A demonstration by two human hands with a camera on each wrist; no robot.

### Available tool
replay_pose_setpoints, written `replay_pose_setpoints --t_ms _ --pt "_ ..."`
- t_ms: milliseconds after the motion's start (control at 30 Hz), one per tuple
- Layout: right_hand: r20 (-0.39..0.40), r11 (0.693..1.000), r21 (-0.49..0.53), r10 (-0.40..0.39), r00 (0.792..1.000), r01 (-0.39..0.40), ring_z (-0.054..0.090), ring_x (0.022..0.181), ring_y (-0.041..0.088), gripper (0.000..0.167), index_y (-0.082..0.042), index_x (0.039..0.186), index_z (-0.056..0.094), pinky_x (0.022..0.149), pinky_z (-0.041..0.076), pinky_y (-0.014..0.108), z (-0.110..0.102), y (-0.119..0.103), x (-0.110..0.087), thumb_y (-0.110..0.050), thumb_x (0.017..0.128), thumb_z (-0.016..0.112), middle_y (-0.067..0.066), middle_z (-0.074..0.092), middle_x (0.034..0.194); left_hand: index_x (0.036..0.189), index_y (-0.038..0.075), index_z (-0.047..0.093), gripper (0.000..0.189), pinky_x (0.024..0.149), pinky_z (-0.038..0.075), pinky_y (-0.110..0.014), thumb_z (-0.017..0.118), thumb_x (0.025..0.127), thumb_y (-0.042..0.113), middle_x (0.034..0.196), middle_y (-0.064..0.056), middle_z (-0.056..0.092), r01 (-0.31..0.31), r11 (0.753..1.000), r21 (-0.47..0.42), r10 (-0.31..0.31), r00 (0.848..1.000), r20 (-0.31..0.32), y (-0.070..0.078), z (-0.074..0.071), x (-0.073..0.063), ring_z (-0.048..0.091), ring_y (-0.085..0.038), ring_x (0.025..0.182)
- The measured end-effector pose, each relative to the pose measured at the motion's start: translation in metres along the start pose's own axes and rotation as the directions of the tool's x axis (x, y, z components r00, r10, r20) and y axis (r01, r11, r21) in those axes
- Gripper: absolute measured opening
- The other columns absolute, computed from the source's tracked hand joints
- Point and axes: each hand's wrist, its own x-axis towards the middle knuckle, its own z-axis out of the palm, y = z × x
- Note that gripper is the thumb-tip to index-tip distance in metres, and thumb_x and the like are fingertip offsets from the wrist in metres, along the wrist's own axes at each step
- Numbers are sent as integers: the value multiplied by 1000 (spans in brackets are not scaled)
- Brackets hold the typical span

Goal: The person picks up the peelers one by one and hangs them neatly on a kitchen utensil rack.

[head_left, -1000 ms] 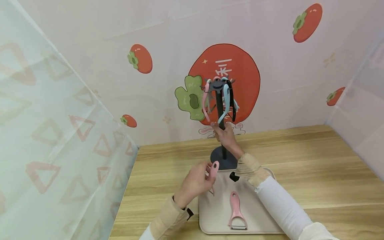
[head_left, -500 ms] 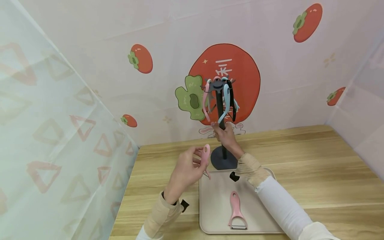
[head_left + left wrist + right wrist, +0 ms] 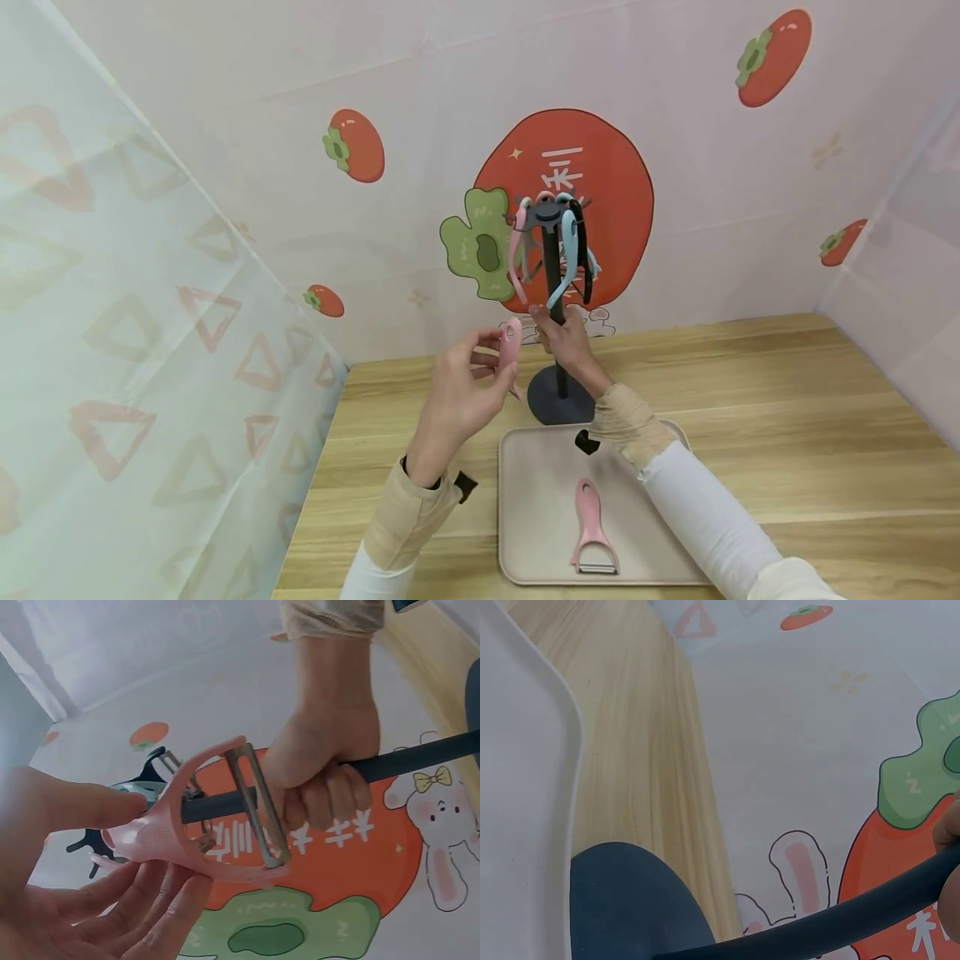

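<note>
My left hand (image 3: 461,392) pinches a pink peeler (image 3: 510,343) by its handle, upright with the hole end up, left of a dark rack (image 3: 561,398). In the left wrist view the peeler's (image 3: 154,832) metal blade points toward the rack's post (image 3: 420,754). My right hand (image 3: 566,337) grips that post below the hanging peelers. Pink, light blue (image 3: 570,250) and black peelers (image 3: 584,258) hang from hooks around the rack's top. A second pink peeler (image 3: 589,517) lies on the tray (image 3: 540,571), blade toward me. The right wrist view shows the round base (image 3: 630,900) and only the edge of my right hand.
The beige tray sits on the wooden table (image 3: 750,417) in front of the rack's base. A printed wall sheet (image 3: 420,250) stands close behind the rack. Another patterned sheet (image 3: 187,375) closes off the left side.
My left hand has lifted the pink peeler from over the tray, up and slightly left, to beside the rack's post. My right hand stays on the post.
</note>
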Motion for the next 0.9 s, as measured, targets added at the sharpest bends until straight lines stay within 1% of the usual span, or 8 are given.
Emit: replay_pose_setpoints --t_ms 167,300,400,467,567,800,900 --pt "-3 1000 16 6 1000 -5 23 36 11 57 2 64 41 40 21 27 -1 0 0 -25 111 58 -7 32 47 132 2 66 42 81 65 -44 80 93 8 122 -14 72 -44 999 -22 42 997 -63 7 -4 12 78 -28 93" --pt "5 1000 15 -2 1000 1 23 36 12 56 0 64 41 40 21 28 -2 0 0 -25 112 57 -7 32 47 133 4 68 43 80 65 -41 81 93 9 122 -13 73 -82 996 -33 77 989 -129 10 -6 21 79 -27 92" --pt "9 1000 -1 -9 1000 9 24 36 12 55 0 64 42 40 21 29 -2 1 0 -23 112 57 -6 32 47 134 5 70 43 79 65 -40 81 93 10 120 -12 75 -134 990 -45 124 975 -186 11 -8 29 80 -27 90" --pt "7 1000 -5 -8 1000 8 25 36 12 54 0 65 42 40 21 28 -2 1 1 -22 112 57 -6 32 47 132 5 70 42 78 65 -39 82 93 10 119 -13 76 -177 983 -51 162 962 -219 11 -8 34 80 -27 89" --pt "1 1000 -8 -10 1000 10 25 36 11 54 0 65 42 40 21 28 -1 1 1 -23 112 57 -6 32 47 131 4 70 41 79 65 -37 82 93 13 120 -12 76 -226 973 -51 206 946 -250 13 -8 41 80 -26 88" --pt "6 1000 -25 -13 1000 13 25 35 12 55 0 63 42 39 21 29 -2 2 1 -21 112 56 -6 33 47 131 3 70 40 83 64 -33 81 94 15 121 -13 75 -268 962 -43 245 925 -290 16 -4 57 78 -24 89" --pt "-4 1000 -28 -9 1000 8 25 35 13 55 0 62 42 39 22 28 -1 3 1 -20 112 56 -5 34 47 131 1 69 41 84 64 -33 81 95 15 121 -14 74 -292 955 -44 265 912 -313 19 -1 62 77 -23 90"
